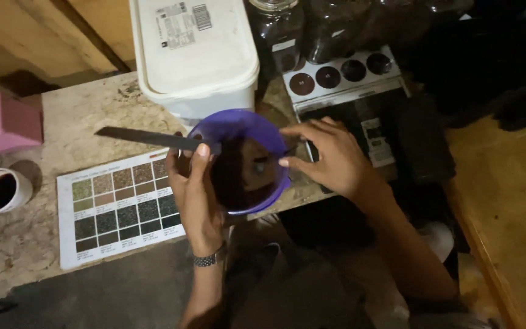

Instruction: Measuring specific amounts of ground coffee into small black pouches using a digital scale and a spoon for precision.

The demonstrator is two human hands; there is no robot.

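At far left a white cup [0,191] of dark contents stands on the stone counter [86,109], with a printed colour-swatch chart [120,207] lying to its right. At centre, my left hand [197,198] grips the near-left rim of the purple bowl [245,159] and pins a flat dark strip [153,139] with the thumb, just near of a white lidded tub [193,52]. To the right, my right hand [330,159] clasps the bowl's right rim, fingers curled.
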